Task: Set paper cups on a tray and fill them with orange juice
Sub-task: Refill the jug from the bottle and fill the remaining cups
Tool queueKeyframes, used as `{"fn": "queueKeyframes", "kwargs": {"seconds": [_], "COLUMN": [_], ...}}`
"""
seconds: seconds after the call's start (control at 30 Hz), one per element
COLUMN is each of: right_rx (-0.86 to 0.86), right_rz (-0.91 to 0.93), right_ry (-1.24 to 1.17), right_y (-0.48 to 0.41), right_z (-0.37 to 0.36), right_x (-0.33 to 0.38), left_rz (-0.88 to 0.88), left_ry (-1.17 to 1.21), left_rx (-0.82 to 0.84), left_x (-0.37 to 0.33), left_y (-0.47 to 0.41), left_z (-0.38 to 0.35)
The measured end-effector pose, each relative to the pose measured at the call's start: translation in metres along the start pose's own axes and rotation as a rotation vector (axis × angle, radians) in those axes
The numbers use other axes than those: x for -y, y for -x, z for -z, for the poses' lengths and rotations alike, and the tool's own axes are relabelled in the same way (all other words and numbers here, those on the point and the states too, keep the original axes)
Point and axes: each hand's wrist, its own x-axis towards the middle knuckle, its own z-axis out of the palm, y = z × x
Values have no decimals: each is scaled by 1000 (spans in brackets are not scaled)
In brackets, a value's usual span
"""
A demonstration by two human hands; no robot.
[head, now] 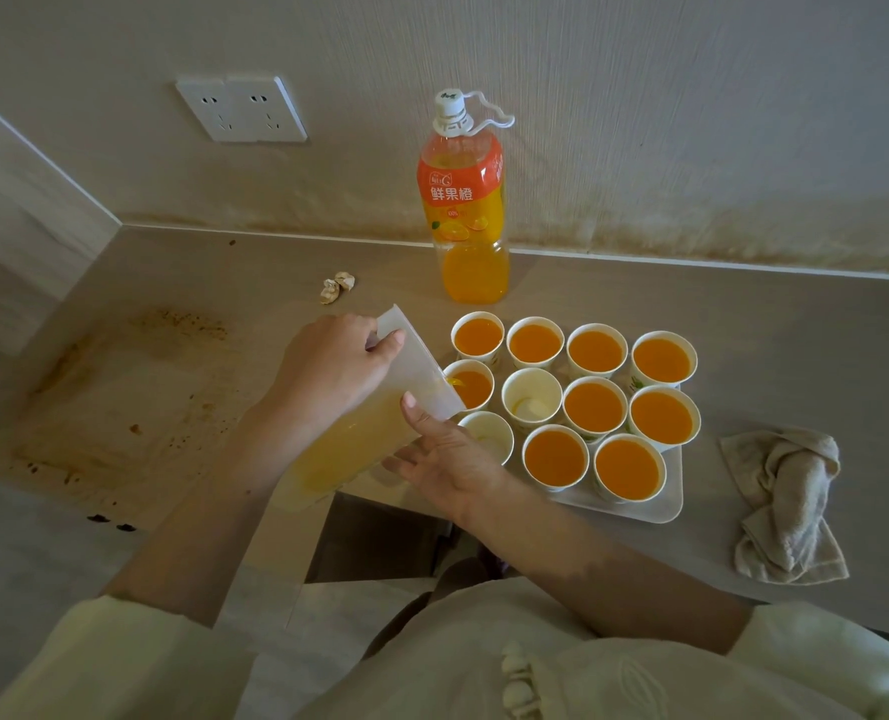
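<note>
From the head view, we caught the filling step near its end. The left hand (328,366) gripped the translucent pitcher (359,433) from above, fingers curled over its upper edge. The right hand (442,459) steadied it from below near the spout, with the thumb up against the side and the fingers fairly straight underneath, propping rather than clasping.

The pitcher was tipped to the right, with pale juice pooled in its lower end. Its spout sat over the leftmost cup of the middle row (467,385), and a thin stream was running into that cup, which looked nearly full.

The tray (660,507) lay on the tabletop (172,387) and held eleven paper cups close together. Eight were brimming orange. The middle-row neighbour cup (530,400) had only a trace at the bottom, and the front-left cup (485,438), partly behind the right hand, looked empty.

The orange juice bottle (471,210) stood capped against the wall behind the tray. A crumpled cloth (785,506) lay just to the right of the tray.

We judged that the next move called for levelling the pitcher before the cup overflowed, then shifting the spout to one of the two unfilled cups. Full cups stood tight around both, so the spout would need careful aim and a slow tilt.
</note>
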Motion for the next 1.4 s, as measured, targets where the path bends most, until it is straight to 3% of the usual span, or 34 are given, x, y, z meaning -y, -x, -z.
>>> {"fn": "queueKeyframes", "kwargs": {"seconds": [1.4], "right_rx": [-5], "right_rz": [-19], "right_ry": [7], "right_y": [6], "right_z": [-5], "right_x": [2], "left_rz": [10], "left_ry": [-14], "left_rx": [-2], "left_x": [0], "left_y": [1], "left_z": [0]}}
